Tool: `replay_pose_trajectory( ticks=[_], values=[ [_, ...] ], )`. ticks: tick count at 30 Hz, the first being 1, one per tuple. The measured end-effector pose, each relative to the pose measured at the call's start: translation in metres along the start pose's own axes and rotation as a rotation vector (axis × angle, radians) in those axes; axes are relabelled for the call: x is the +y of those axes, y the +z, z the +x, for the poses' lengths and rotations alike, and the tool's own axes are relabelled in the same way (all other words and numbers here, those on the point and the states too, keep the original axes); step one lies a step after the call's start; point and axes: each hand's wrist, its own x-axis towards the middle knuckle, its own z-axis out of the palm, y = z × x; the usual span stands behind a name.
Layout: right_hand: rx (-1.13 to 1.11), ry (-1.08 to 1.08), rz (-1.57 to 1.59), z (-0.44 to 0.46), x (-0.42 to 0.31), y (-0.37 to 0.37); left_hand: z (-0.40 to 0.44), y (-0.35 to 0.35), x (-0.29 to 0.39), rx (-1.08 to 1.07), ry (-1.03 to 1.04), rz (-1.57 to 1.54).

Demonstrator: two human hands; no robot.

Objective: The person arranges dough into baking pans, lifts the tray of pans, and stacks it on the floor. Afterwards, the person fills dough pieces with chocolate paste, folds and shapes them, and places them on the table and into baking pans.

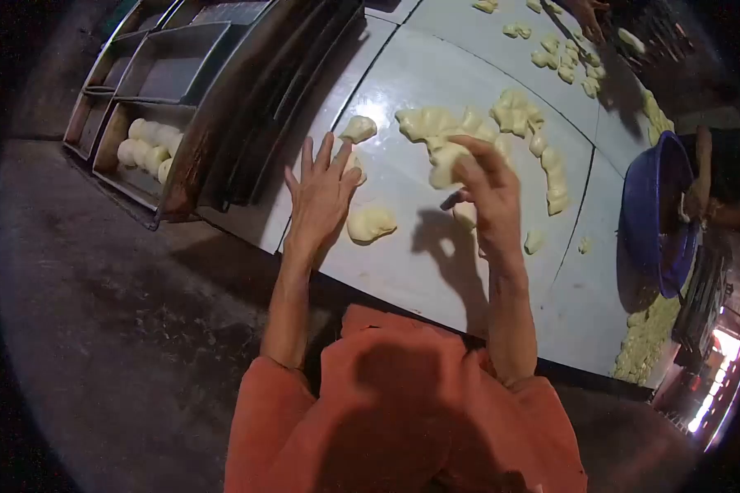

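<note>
On the white table, my left hand (pixel 318 197) lies palm down with its fingers spread, its fingertips beside a small dough piece (pixel 358 129). Part of another piece shows at that hand's right edge. Just below and right of it rests a dough lump (pixel 371 224). My right hand (pixel 489 185) is raised over the table, thumb and fingers pinched on a piece of dough (pixel 446 163). Behind that hand stretches a larger mass of dough (pixel 427 123), and a smaller piece lies partly hidden under it.
Metal trays (pixel 177 62) stand at the left, one holding several dough balls (pixel 150 146). A dough strip (pixel 554 181) and small scraps lie to the right. At the right edge is a blue basin (pixel 654 214) beside another person's arm. More dough pieces and a person's hand are at the top.
</note>
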Motion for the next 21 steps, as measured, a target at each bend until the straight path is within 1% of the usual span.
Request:
replay_pose_trajectory(
  ticks=[1, 3, 5, 6, 7, 9, 10, 11, 13, 14, 16, 17, 19, 20, 21],
  values=[
    [-0.114, 0.042, -0.360, 0.010, 0.016, 0.002, 0.001, 0.004, 0.003, -0.029, -0.031, 0.088],
    [0.026, -0.368, -0.850, 0.009, 0.066, 0.000, -0.002, 0.005, -0.004, -0.006, -0.045, 0.063],
    [0.004, -0.114, -0.670, -0.007, 0.060, 0.009, -0.014, -0.009, -0.010, 0.100, -0.103, -0.256],
    [-0.099, -0.145, -0.720, -0.013, 0.055, 0.014, -0.021, -0.012, -0.017, 0.119, -0.037, -0.296],
    [-0.092, -0.136, -0.716, -0.014, 0.062, 0.018, -0.028, -0.016, -0.016, 0.108, -0.034, -0.295],
    [-0.302, -0.497, -0.895, -0.012, 0.081, 0.021, -0.041, -0.027, -0.010, -0.018, 0.269, -0.089],
    [-0.331, -0.604, -0.979, -0.011, 0.093, 0.021, -0.040, -0.030, -0.003, -0.023, 0.335, -0.161],
    [-0.362, -0.653, -0.974, -0.007, 0.097, 0.021, -0.041, -0.024, -0.002, 0.009, 0.364, -0.208],
    [-0.333, -0.655, -0.818, -0.006, 0.098, 0.021, -0.044, -0.024, -0.005, -0.047, 0.376, -0.218],
    [-0.339, -0.657, -0.816, -0.009, 0.094, 0.020, -0.045, -0.026, -0.003, -0.045, 0.370, -0.217],
    [-0.399, -0.008, -0.646, -0.016, 0.083, 0.016, -0.043, -0.030, 0.003, -0.029, 0.371, -0.203],
    [-0.396, -0.008, -0.647, -0.017, 0.082, 0.013, -0.044, -0.029, 0.001, -0.029, 0.373, -0.204],
    [-0.305, 0.207, -0.222, -0.018, 0.081, 0.005, -0.045, -0.026, -0.006, -0.083, 0.285, -0.514],
    [-0.237, 0.195, -0.114, -0.019, 0.076, 0.004, -0.047, -0.040, -0.002, -0.187, 0.103, -0.584],
    [-0.233, 0.196, -0.114, -0.021, 0.073, 0.001, -0.050, -0.043, -0.004, -0.190, 0.105, -0.586]
  ],
)
